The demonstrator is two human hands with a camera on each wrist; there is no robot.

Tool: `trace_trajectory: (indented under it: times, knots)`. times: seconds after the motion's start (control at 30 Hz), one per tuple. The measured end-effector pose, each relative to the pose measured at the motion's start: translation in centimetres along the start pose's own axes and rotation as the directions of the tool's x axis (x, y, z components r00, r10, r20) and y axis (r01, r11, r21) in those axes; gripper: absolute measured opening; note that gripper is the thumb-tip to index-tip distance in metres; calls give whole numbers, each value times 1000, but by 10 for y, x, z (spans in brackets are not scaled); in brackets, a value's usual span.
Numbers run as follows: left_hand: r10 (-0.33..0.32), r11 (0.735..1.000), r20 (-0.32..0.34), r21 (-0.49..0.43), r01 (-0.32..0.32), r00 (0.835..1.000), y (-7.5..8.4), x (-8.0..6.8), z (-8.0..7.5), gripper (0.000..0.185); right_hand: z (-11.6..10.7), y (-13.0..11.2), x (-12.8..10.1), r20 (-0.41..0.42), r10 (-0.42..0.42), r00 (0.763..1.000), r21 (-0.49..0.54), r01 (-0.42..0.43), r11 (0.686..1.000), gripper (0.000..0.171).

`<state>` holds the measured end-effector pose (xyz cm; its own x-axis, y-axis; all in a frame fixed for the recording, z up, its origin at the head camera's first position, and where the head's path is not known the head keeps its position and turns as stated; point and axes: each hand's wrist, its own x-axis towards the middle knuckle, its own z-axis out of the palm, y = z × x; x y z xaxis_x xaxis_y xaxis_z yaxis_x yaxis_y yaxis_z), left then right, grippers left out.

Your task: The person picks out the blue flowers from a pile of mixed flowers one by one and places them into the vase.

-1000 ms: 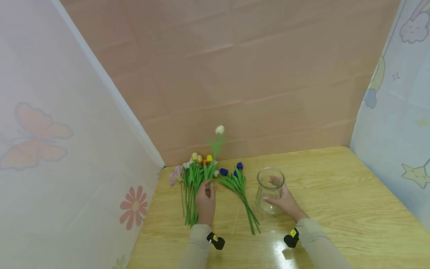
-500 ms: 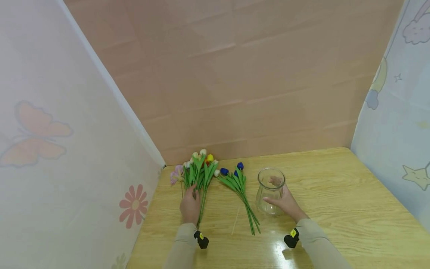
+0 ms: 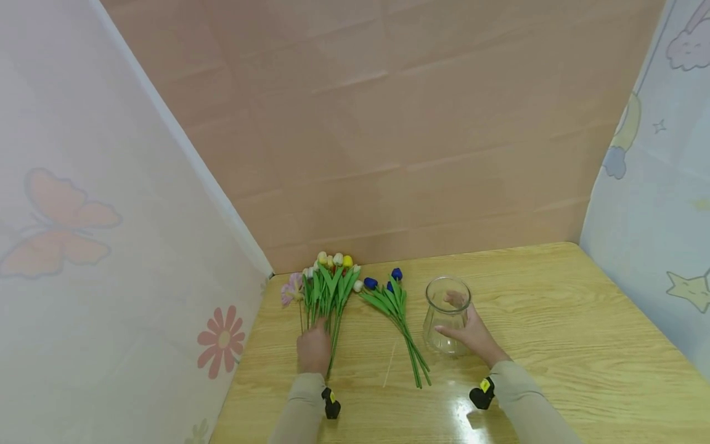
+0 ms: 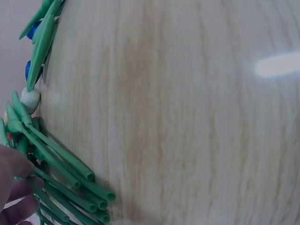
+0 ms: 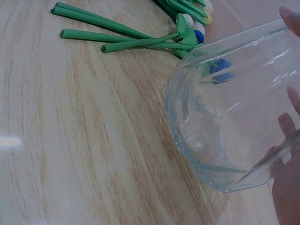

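Observation:
At the left of the table, my left hand (image 3: 314, 350) is low over a bunch of artificial tulips (image 3: 327, 287) with white, cream and yellow heads. In the left wrist view its curled fingers (image 4: 21, 206) grip among the green stems (image 4: 70, 187); exactly which stems they hold is partly hidden. The white tulip (image 3: 338, 259) lies on top of this bunch. My right hand (image 3: 471, 336) holds a clear glass vase (image 3: 445, 308) upright on the table, thumb in front and fingers behind. Through the glass in the right wrist view, no stems show inside the vase.
Between the bunch and the vase lie several blue tulips (image 3: 402, 314), stems toward me. A pale thin stick (image 3: 389, 365) lies near them. A pink-purple flower (image 3: 291, 290) sits at the far left. Patterned cloth walls (image 3: 222, 265) stand at both sides, with a brown one (image 3: 444, 154) behind.
My left hand has moved left and down, bringing the raised white tulip down onto the bunch. The right hand and the vase have stayed in place.

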<state>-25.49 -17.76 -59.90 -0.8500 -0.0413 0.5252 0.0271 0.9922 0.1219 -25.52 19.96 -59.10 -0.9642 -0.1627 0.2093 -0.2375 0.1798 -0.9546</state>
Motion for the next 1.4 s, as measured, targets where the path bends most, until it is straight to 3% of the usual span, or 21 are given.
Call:
trace_trajectory:
  times: [0.23, 0.37, 0.6, 0.73, 0.8, 0.93, 1.07, 1.23, 1.4]
  knots:
    - [21, 999, 51, 42, -23, 998, 4, -2, -4, 22, 0, -2, -1, 4, 9, 1000, -4, -9, 1000, 89]
    - [19, 998, 62, 52, -23, 998, 15, 5, -9, 24, -1, -1, -1, 5, 8, 1000, -8, -8, 1000, 89]
    - [115, 993, -42, -25, -116, 992, 63, 19, -26, 28, -2, 2, 1, 2, -7, 1000, 3, 7, 1000, 88]
    - [194, 971, -38, -132, -197, 980, 96, 19, -30, 26, -3, 3, 2, 1, -11, 1000, 3, 11, 1000, 88]
    - [215, 960, -10, -181, -214, 976, 111, 16, -28, 23, -3, 3, 2, 1, -10, 1000, 4, 10, 1000, 87]
    - [209, 950, 110, -260, -175, 972, 138, 6, -21, 21, -3, 3, 2, -3, -7, 1000, 3, 7, 1000, 88]
    - [252, 946, 222, -263, -191, 942, 157, -7, -12, 21, -3, 3, 1, -3, 10, 1000, -5, -10, 1000, 90]
    - [297, 943, 326, -249, -221, 898, 169, -23, -3, 14, -1, -14, -4, -2, 30, 1000, -5, -30, 1000, 90]
    - [292, 947, 340, -234, -221, 894, 171, -32, 7, 6, 0, -9, -3, -6, 27, 1000, -11, -27, 1000, 90]
